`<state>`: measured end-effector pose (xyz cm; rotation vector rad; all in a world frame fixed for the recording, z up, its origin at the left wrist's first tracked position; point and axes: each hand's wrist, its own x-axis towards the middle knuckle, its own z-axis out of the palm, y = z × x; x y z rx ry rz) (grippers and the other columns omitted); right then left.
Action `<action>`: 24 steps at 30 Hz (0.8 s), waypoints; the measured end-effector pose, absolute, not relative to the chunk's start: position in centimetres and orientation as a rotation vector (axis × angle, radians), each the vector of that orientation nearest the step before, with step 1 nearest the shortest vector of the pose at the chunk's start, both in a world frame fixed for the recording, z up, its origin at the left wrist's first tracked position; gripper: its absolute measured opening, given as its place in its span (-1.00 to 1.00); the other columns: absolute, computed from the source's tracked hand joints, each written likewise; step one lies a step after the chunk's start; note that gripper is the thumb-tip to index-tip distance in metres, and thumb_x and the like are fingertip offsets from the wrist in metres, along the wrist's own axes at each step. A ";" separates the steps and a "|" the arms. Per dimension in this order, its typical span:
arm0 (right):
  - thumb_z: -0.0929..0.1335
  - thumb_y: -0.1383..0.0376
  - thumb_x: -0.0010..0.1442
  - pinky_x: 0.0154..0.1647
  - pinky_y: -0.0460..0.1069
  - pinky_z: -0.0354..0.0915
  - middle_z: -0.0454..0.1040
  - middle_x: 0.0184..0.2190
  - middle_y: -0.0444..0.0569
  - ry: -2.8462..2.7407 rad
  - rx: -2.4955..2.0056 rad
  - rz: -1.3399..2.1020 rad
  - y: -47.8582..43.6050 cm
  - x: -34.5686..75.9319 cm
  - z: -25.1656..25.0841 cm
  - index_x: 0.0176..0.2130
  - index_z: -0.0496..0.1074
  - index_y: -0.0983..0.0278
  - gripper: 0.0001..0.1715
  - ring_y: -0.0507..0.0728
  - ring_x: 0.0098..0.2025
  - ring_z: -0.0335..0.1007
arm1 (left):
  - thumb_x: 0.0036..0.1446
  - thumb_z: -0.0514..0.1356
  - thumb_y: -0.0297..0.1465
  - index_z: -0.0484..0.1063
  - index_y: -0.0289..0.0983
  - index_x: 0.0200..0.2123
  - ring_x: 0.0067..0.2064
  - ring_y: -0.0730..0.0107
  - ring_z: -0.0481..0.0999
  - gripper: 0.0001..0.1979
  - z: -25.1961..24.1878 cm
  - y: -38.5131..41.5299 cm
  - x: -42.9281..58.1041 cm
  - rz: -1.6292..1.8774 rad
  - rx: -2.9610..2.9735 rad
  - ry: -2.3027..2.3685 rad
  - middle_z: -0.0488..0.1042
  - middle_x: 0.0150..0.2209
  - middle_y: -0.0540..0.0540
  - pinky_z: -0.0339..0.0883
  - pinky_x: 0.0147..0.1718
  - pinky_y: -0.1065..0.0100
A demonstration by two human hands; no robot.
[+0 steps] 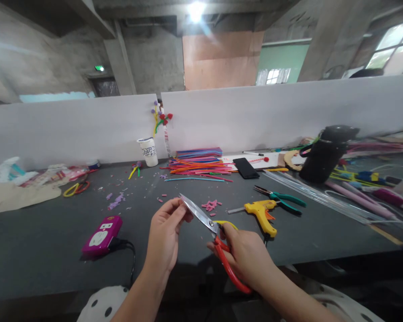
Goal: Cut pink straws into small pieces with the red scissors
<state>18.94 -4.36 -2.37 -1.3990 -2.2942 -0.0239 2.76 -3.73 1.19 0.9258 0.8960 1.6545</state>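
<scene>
My right hand (246,252) is closed around the red handle of a pair of scissors (204,219), whose blades point up and to the left and look closed. At the blade tips, my left hand (168,228) has thumb and fingers pinched together; whatever they hold, if anything, is too small to make out. Just beyond the blades lies a small heap of cut pink pieces (211,205). Some purple cut pieces (116,201) are scattered farther left.
To the right lie a yellow glue gun (262,212), green-handled pliers (285,200), a black phone (246,168) and a black flask (325,154). Bundled pipe cleaners (198,163) and a white cup (148,152) stand behind. A magenta device (103,235) with a cable sits left.
</scene>
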 end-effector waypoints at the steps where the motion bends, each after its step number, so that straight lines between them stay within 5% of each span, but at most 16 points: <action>1: 0.17 0.08 0.10 -0.60 -0.10 -0.06 0.39 -0.62 -0.10 -2.292 -1.402 -0.014 -4.3 18.9 -2.3 -0.43 0.22 0.26 -0.70 0.10 -0.58 0.35 | -0.11 0.19 -0.42 0.43 -0.32 -0.45 -0.47 0.53 0.34 -0.90 1.2 -3.7 2.8 1.654 0.926 0.904 0.40 -0.49 -0.01 0.24 -0.43 0.48; 13: 0.17 -0.02 0.07 -0.64 -0.11 -0.09 0.33 -0.67 -0.13 -2.239 -1.447 0.146 -4.3 18.9 -2.3 -0.47 0.21 0.25 -0.61 0.07 -0.63 0.27 | -0.13 0.20 -0.42 0.44 -0.30 -0.46 -0.49 0.56 0.33 -0.91 1.7 -3.8 2.5 1.643 0.939 0.908 0.42 -0.52 0.02 0.21 -0.43 0.49; 24: 0.24 0.16 0.02 -0.74 -0.16 0.04 0.12 -0.82 -0.32 -1.534 -1.087 1.213 -3.1 18.6 -0.5 -0.48 0.21 0.27 -0.78 -0.08 -0.80 0.02 | -0.08 0.17 -0.42 0.38 -0.35 -0.51 -0.53 0.58 0.34 -0.91 1.2 -4.3 3.8 1.088 0.937 0.807 0.39 -0.55 -0.03 0.19 -0.48 0.51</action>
